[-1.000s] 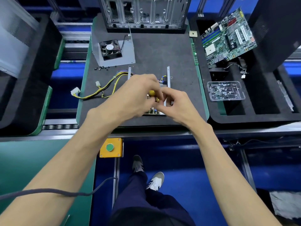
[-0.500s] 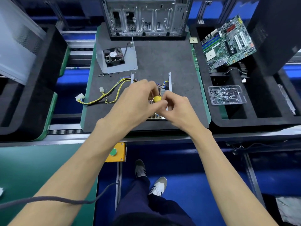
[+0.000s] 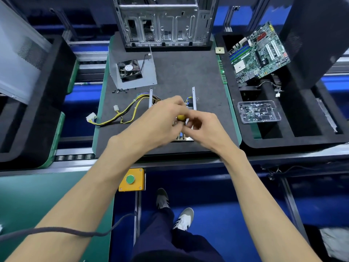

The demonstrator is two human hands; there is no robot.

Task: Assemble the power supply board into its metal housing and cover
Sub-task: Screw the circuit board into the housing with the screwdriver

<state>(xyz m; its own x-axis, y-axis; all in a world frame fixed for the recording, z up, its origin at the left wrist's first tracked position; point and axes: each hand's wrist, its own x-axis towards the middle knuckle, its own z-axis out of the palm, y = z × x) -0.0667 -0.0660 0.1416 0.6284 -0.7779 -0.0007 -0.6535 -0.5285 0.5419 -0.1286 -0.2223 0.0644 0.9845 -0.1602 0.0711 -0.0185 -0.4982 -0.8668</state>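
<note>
The power supply's metal housing [image 3: 193, 98] lay in the middle of the dark mat [image 3: 181, 72], its board mostly hidden under both hands. The left hand [image 3: 151, 123] curled its fingers round a yellow-handled tool [image 3: 181, 117]; the right hand [image 3: 204, 127] pinched at it with bent fingers. Yellow cables [image 3: 120, 116] trailed left. A fan plate [image 3: 132, 72] lay behind, and a screw tray [image 3: 258, 111] stood to the right.

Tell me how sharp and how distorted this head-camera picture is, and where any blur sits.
Head view: motion blur smears both the left hand and right hand around the yellow-handled tool; the motherboard and the fan on its metal cover stay fairly crisp; wide-angle distortion bends the conveyor rails and tilts the computer chassis; lighting is even, with soft shadows only.
</note>
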